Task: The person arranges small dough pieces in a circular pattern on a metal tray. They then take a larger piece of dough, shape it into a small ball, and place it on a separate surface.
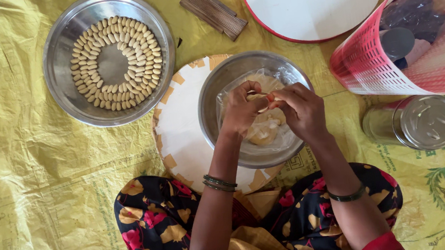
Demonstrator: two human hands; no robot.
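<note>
Left hand: the left hand point(240, 109), at the centre of the frame, curls its fingers around a small bit of dough point(258, 97), pinching it from that side.
Right hand: the right hand point(300, 109) meets it fingertip to fingertip, pinching the same bit; both hands are closed on it, not spread.
Dough: pale yellow-beige, soft and smooth-looking; the main lump point(265, 129) lies on clear plastic inside the steel bowl point(218, 90), just below the hands.
Doing it well: I'd judge small, even pinches best, so each piece matches those already laid out; keep the hands over the bowl so scraps fall back in.
Tray: upper left, a round steel tray point(57, 46) holds small oblong pieces point(139, 54) set in neat rings.
Nearby: a red mesh basket point(368, 56) at upper right, a steel tin point(415, 122) at right, a yellow sheet point(31, 170) on the floor.
</note>
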